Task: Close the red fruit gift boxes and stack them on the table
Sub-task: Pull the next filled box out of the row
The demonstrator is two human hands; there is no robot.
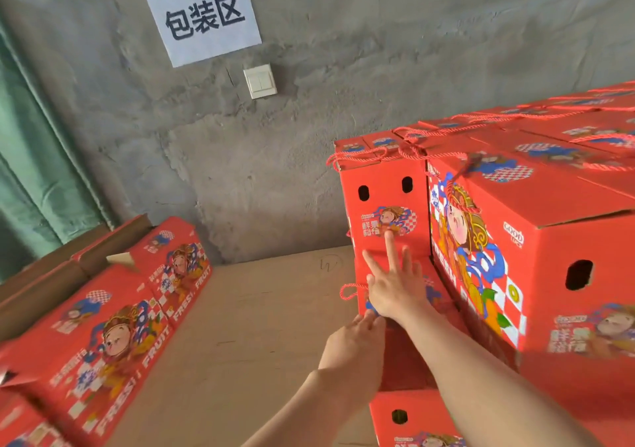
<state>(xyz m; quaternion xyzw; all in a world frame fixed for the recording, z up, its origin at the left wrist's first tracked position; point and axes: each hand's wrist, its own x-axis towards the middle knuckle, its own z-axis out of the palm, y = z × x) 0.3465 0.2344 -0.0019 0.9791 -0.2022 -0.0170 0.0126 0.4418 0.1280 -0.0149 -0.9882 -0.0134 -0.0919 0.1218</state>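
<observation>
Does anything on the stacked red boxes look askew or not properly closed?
Yes. The front right box has its top flap slightly lifted, leaving a gap along the edge, and a red rope handle hangs down its printed side.

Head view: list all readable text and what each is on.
"包装区": paper sign on the wall.
"FRESH FRUIT": edge of the left box.
"GOOD": big right box; the small line beneath it is blurred.
"鲜果": end of the stacked box; its second line is too blurred to read.
Other print on the boxes is too blurred to read.
</observation>
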